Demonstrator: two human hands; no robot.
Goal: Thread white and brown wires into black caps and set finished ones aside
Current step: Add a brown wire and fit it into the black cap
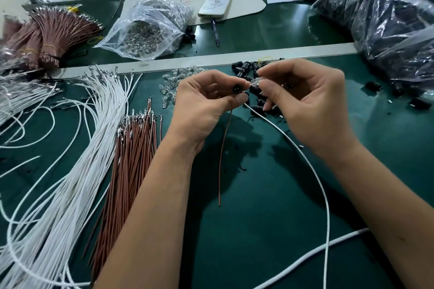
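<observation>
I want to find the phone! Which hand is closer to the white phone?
Left. The left hand is below the white phone, nearly straight under it in the picture. The right hand is below it too, but farther off to the right.

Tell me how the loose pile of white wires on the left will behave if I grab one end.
The white wires are probably floppy: they lie in curves and loops. One would likely drag its neighbours, since the strands overlap closely. They look light, being thin.
</observation>
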